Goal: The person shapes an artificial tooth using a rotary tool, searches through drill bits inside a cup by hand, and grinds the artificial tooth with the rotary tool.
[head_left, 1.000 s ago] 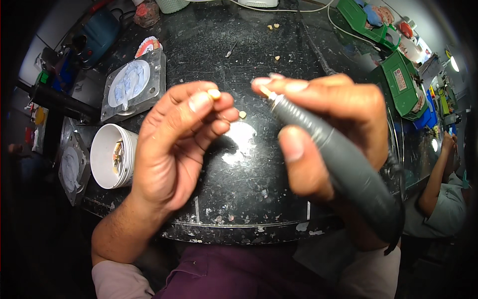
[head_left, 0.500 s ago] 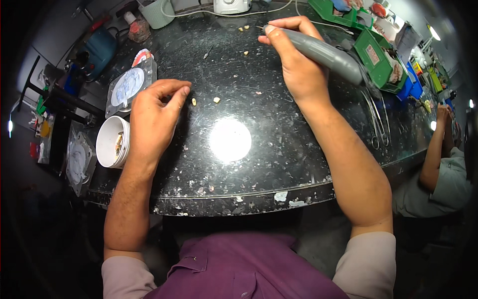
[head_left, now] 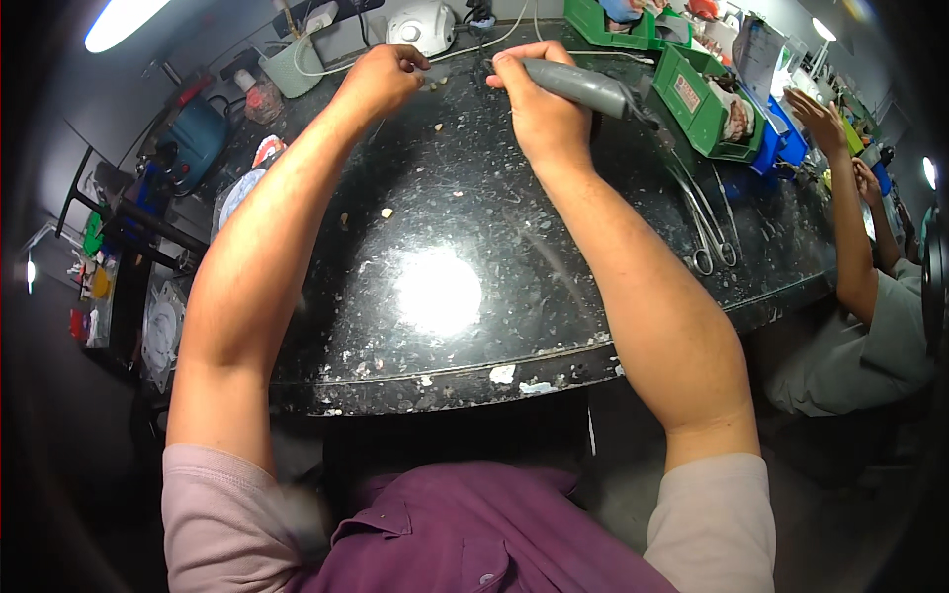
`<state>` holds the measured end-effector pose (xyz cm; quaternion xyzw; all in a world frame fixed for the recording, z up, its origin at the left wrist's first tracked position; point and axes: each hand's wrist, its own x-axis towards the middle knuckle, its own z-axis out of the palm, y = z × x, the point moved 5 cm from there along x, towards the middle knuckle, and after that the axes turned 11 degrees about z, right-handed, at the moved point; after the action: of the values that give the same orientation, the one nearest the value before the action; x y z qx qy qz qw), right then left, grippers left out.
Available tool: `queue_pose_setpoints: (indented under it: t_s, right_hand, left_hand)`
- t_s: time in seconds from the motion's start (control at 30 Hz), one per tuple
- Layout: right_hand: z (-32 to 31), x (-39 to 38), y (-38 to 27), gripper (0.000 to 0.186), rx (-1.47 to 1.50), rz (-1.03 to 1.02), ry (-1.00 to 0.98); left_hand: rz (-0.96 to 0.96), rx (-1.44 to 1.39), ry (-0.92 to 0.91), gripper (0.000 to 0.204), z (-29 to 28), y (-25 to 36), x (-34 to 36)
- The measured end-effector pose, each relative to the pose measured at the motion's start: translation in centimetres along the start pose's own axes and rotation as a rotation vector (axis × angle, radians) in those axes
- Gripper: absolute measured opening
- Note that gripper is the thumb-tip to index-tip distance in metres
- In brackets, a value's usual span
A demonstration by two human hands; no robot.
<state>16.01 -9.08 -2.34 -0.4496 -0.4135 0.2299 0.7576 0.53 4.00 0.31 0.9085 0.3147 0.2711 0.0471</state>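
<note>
My right hand (head_left: 544,109) is wrapped around a thick grey handpiece (head_left: 583,87), like a rotary grinding tool, with its front end pointing left and its cord end to the right. At the far side of the bench, my left hand (head_left: 386,81) reaches out with fingers bent and somewhat apart; nothing shows in them. Close to its fingertips lie small yellowish tooth-like pieces (head_left: 441,81). Another such piece (head_left: 439,127) lies nearer, and two more, one a pale piece (head_left: 387,212), rest mid-bench. A white rounded device (head_left: 421,27) stands just beyond my left hand.
On the right are green bins (head_left: 707,107) with dental models, a blue bin (head_left: 781,148) and scissor-handled metal tools (head_left: 714,237). A co-worker's raised hand (head_left: 819,121) is beyond them. Far left stand a textured cup (head_left: 289,69) and a blue-green machine (head_left: 193,143). My left forearm hides part of a round plate.
My left hand has moved forward and right from the near left to the bench's far side, its fingers spreading from a near pinch. The handpiece stays in my right hand. The view has shifted.
</note>
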Motion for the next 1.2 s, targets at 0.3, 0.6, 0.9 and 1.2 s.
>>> queue_pose_setpoints:
  t_s: [0.3,0.6,0.9,1.2]
  right_hand:
    - [-0.5,0.1,0.1,0.020,-0.097,0.039,0.052]
    - [-0.6,0.1,0.1,0.019,-0.130,0.051,0.033]
    - [1.1,-0.8,-1.7,0.012,0.018,-0.022,-0.056]
    - [6.5,-9.2,-6.1,0.020,0.104,-0.103,-0.463]
  left_hand:
    - [-0.013,-0.054,-0.167,0.031,3.0,-1.3,3.3]
    - [0.053,0.095,-0.186,0.019,4.0,-0.6,3.6]
    - [0.102,-0.364,0.364,0.024,-5.0,6.0,-2.1]
    - [-0.490,-1.546,0.389,0.020,-5.7,5.9,-17.7]
